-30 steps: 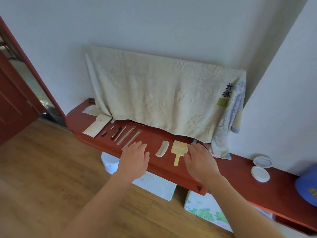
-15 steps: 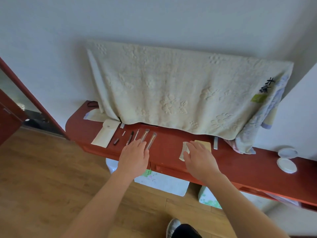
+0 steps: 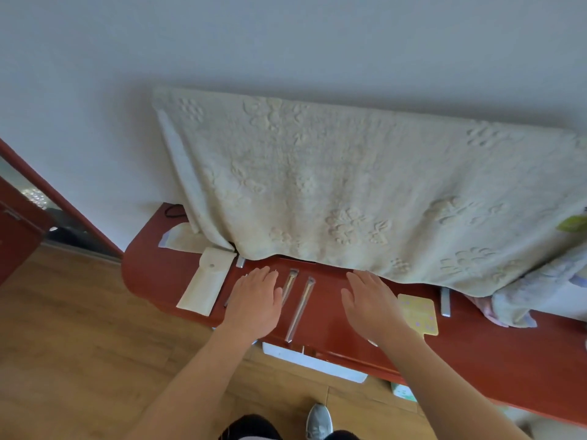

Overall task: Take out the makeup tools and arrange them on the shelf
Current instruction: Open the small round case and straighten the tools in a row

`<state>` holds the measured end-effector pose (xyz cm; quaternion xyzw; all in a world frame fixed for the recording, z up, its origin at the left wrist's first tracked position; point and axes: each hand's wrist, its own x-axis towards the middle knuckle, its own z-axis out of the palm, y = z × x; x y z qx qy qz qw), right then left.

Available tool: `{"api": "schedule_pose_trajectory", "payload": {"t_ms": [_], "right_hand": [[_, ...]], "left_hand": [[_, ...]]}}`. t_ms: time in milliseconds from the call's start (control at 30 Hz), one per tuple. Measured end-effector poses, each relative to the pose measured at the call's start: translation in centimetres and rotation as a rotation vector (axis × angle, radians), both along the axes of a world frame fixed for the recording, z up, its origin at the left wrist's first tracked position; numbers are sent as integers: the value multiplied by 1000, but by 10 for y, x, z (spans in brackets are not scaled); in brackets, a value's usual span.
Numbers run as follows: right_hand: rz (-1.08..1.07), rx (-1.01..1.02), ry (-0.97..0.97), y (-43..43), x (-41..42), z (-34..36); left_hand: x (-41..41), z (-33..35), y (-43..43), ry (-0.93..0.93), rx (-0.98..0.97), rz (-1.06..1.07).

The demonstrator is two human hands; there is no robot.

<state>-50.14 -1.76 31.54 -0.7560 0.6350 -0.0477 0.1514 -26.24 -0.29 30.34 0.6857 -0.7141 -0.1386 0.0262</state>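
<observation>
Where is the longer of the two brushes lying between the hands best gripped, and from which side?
The longer brush lies flat on the red shelf, head toward the wall, handle end near the front edge. Probably best pinched across the slim handle near that end, coming from above and the front; the open right hand beside it is free.

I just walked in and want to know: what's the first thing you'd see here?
A big cream towel with puffy flower patterns hangs against the wall over the back of the red shelf. In front of it, the left hand and right hand are spread flat over the shelf, with two slim makeup brushes lying between them.
</observation>
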Motion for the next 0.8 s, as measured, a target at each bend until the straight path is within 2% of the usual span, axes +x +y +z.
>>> {"api": "schedule_pose_trajectory", "payload": {"t_ms": [267,467,800], "right_hand": [[-66,45,44,-10,47,-17],[-175,114,-31,-6,77,-47],[-242,145,-134,-18,97,-100]], "left_hand": [[27,-25,-40,-4,54,-148],[32,-45,-52,25,78,-278],[17,-85,-76,50,90,-267]]}}
